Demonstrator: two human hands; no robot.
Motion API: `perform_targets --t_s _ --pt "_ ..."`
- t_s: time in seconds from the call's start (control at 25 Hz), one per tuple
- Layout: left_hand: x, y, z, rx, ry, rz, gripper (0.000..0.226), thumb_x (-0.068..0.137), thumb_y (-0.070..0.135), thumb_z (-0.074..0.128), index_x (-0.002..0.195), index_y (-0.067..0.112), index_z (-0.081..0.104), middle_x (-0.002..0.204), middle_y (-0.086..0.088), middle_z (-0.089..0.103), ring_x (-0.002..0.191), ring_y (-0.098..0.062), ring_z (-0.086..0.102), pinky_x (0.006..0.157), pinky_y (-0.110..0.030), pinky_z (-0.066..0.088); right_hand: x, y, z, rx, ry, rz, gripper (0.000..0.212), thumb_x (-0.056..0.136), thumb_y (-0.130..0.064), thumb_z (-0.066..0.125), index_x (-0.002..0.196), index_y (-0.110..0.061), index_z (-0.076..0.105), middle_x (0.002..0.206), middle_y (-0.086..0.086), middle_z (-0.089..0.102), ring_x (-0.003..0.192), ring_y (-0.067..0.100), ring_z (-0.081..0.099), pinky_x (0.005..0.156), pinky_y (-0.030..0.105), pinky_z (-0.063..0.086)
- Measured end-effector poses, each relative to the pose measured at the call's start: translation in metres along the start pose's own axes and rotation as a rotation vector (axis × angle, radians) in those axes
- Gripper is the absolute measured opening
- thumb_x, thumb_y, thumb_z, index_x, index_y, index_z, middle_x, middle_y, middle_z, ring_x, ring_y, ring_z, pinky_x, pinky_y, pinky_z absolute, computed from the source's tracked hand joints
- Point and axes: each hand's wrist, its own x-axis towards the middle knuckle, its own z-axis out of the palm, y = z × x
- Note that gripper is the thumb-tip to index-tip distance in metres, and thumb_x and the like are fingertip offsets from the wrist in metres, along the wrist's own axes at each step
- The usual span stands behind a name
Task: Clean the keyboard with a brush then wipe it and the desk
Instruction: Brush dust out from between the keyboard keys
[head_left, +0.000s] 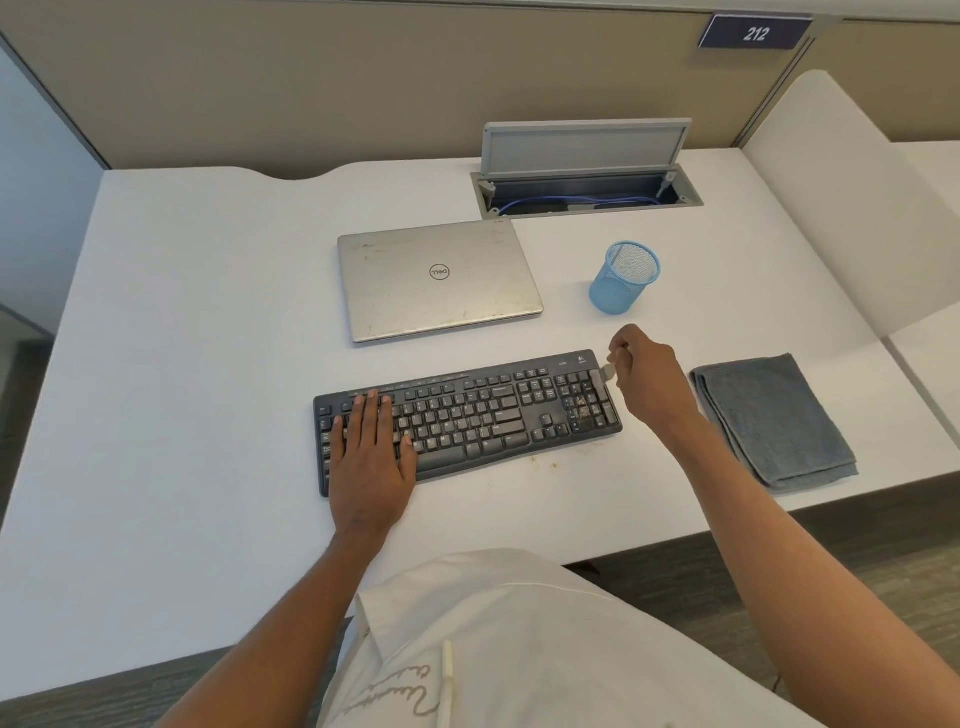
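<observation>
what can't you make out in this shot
- Head view: most of the brush is hidden inside the right hand; only its tip shows.
- Head view: the left hand covers the keys beneath it on the keyboard.
- Head view: the key lettering is too small to read.
- Head view: the open cable well is in shadow; apart from a blue cable, its contents are unclear.

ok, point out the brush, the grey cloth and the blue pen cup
brush (602, 375): head view, on its pale head end.
cloth (774, 421): head view, middle of the folded top face.
pen cup (613, 296): head view, on its mesh wall.
</observation>
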Motion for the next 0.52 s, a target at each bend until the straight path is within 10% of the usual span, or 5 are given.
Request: perform_targets --t_s 0.52 --pt "-0.001 0.0 -0.001 0.005 0.007 0.0 0.062 0.109 0.037 0.031 0.162 0.006 0.04 0.169 -0.013 0.037 0.159 -0.029 0.03 0.132 -0.053 0.017 -0.006 0.003 0.006 0.032 0.009 -0.021 0.014 0.104 -0.015 0.039 0.098 -0.018 0.051 0.084 0.007 0.067 0.076 0.031 0.063 0.067 0.045 0.053"
